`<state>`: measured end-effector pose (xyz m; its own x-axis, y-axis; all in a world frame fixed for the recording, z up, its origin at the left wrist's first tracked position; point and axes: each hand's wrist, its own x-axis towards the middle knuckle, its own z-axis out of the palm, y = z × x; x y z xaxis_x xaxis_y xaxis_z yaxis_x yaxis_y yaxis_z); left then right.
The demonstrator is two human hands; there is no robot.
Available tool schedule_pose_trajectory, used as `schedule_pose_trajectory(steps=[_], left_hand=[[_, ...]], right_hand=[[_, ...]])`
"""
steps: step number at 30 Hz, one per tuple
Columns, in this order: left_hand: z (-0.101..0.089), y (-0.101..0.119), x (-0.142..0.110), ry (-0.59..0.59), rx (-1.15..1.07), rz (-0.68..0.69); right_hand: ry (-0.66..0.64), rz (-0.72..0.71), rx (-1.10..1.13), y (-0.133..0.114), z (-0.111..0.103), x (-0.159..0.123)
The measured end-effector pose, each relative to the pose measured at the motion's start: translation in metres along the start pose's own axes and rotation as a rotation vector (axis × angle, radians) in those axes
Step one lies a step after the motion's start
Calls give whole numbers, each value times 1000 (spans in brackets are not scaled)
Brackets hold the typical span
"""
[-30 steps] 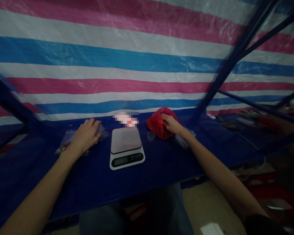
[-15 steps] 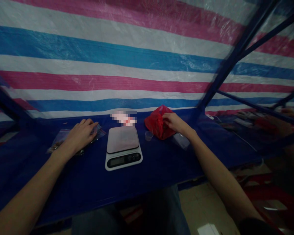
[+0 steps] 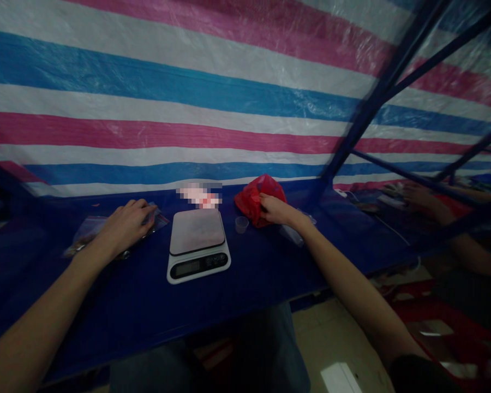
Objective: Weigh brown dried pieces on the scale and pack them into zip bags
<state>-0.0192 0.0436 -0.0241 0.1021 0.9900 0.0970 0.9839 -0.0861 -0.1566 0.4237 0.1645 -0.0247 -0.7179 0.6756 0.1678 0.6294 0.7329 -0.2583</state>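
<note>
My left hand (image 3: pixel 129 222) lies over a clear zip bag (image 3: pixel 90 226) with small metal-looking pieces in it. Its curled fingers press on another clear plastic bag (image 3: pixel 160 219). At the mouth of a crumpled red plastic bag (image 3: pixel 249 203) is my right hand (image 3: pixel 276 210), fingers bent and their tips hidden in the folds. Between my hands stands a white kitchen scale (image 3: pixel 198 232) with a bare plate; its display is too dim to read. A small clear cup (image 3: pixel 241 224) sits between scale and red bag. Beneath my right wrist lies a clear plastic packet (image 3: pixel 292 234).
A blurred, pixelated pinkish patch (image 3: pixel 199 196) is behind the scale. The blue tabletop (image 3: pixel 147 305) meets a striped plastic sheet (image 3: pixel 147 131). Blue metal bars (image 3: pixel 355 131) rise at the right, with a white cable (image 3: pixel 393 226) and another person's arm (image 3: pixel 470 254) beyond.
The view has turned slightly right, so everything sits farther left. My right hand has dipped a little lower into the red bag's opening. My left hand stays on the clear bags.
</note>
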Motion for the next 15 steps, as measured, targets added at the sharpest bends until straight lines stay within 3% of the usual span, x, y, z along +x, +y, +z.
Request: schedule_pose_trajectory(steps=[8,15], left_hand=[[-4,2,1,-32,3,2],[-6,6,0,-5,-29,8]], right_hand=[[96,-17,48,4,0,6],[234,17,103,2,-14,4]])
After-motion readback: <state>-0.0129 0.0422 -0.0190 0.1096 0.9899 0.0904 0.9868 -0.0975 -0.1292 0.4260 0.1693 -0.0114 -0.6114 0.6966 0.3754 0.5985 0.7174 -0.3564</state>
